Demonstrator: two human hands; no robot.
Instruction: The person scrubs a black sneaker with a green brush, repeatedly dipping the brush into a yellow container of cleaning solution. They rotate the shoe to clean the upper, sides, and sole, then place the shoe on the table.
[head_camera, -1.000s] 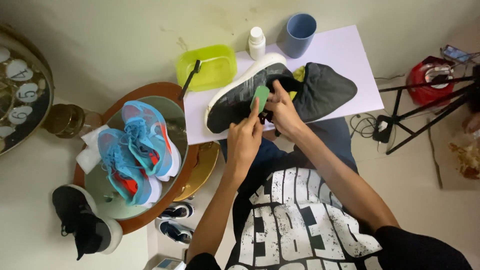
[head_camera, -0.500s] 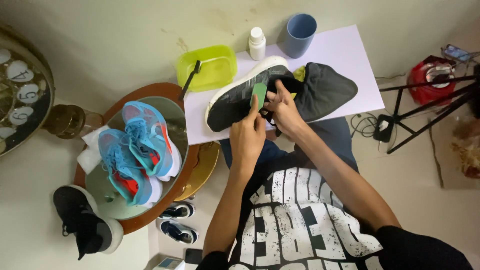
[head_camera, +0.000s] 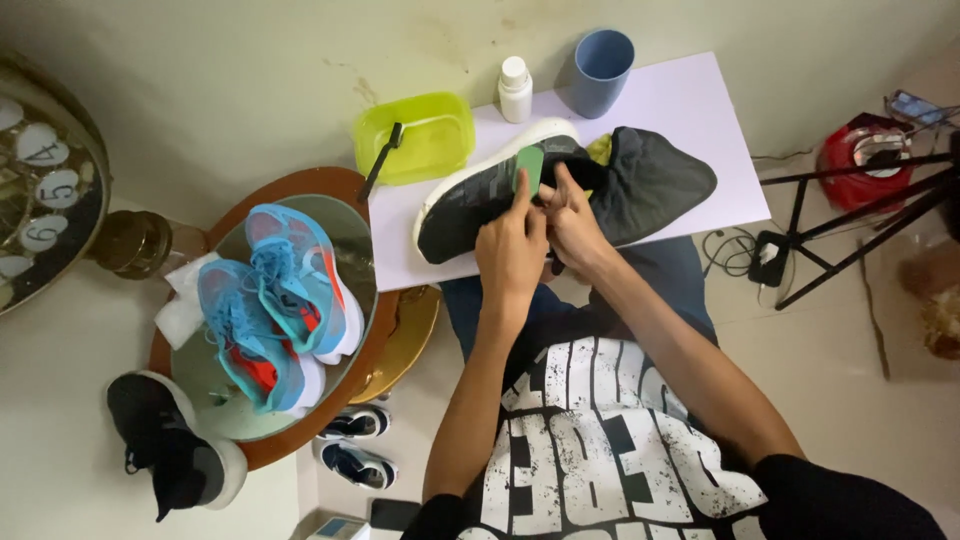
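Note:
A dark grey shoe with a white sole (head_camera: 465, 205) lies on its side on a pale lilac board (head_camera: 690, 95) across my lap. My left hand (head_camera: 510, 250) presses a small green pad (head_camera: 529, 166) against the shoe's upper near the collar, index finger along it. My right hand (head_camera: 575, 220) grips the shoe at its opening, right beside the left. A dark grey cloth (head_camera: 655, 180) with a bit of yellow (head_camera: 600, 149) lies against the shoe's heel end.
At the board's far edge are a lime-green tub (head_camera: 420, 135) with a black brush (head_camera: 380, 160), a white bottle (head_camera: 515, 90) and a blue cup (head_camera: 603, 58). Two blue-and-orange shoes (head_camera: 275, 300) sit on a round mirror tray (head_camera: 340, 195) at left. A black shoe (head_camera: 170, 450) lies on the floor; a tripod (head_camera: 850, 220) stands at right.
The green pad has slid a little farther up the shoe's upper under my left fingers. Both hands stay on the shoe; it has barely moved.

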